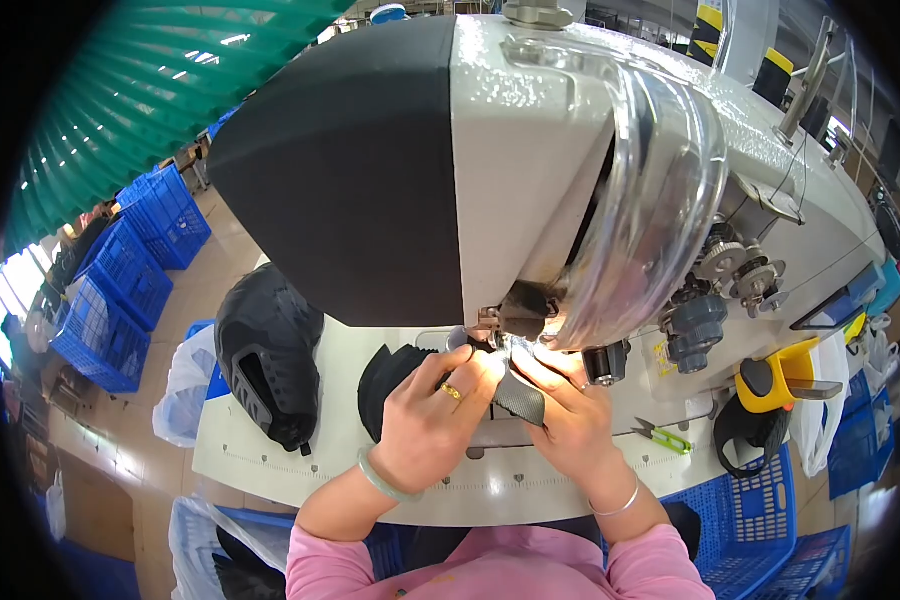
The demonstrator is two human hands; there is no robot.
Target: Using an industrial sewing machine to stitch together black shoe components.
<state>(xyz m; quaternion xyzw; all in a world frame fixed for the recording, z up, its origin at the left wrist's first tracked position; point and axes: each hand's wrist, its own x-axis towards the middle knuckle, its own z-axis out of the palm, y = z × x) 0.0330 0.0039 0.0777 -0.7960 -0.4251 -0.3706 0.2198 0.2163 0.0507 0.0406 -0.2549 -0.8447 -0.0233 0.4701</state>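
A white and black sewing machine point(530, 190) stands over the pale work table, its needle area brightly lit. Under the presser foot point(487, 335) lies a dark grey fabric strip point(522, 398), its loose end curling toward me between my hands. My left hand point(435, 410), with a ring and a jade-like bangle, has its fingers bunched on the fabric left of the needle. Fingers of my right hand point(570, 410) reach forward along the strip's right side, gripping it. Glare and fingers hide the stitching point. Black fabric pieces point(380, 385) are stacked beside my left hand.
A black moulded bag or case point(270, 360) rests at the table's left. Green thread snips point(665, 437) lie at right, near a yellow tape dispenser-like holder point(785, 375) and a black strap point(745, 435). Blue crates point(110, 330) stand on the floor; a green corrugated hose point(160, 100) hangs upper left.
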